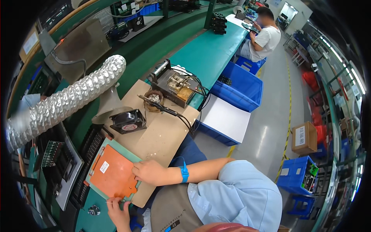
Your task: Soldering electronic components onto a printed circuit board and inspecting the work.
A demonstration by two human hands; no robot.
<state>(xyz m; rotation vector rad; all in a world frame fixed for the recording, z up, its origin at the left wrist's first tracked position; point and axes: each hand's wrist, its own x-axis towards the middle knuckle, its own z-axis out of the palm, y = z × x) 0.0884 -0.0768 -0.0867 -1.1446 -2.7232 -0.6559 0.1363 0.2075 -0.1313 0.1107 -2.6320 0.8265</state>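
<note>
An orange plate (112, 174) with a white label lies in a green frame (116, 146) on a cardboard sheet (162, 135). My right hand (148, 172), with a blue strap (184, 173) on the wrist, rests on the plate's right edge, fingers curled against it. My left hand (118, 212) is at the plate's lower corner, fingertips pinched on a thin wire-like piece (109, 202); what it is cannot be told. A small dark part (94, 210) lies on the green bench left of that hand.
A black fan (127, 120), a soldering iron (160, 107) on its stand and a solder station (176, 86) stand beyond the plate. A silver flexible duct (65, 100) crosses on the left. Blue bins (239, 87) sit beside the bench. Another person (264, 36) sits far back.
</note>
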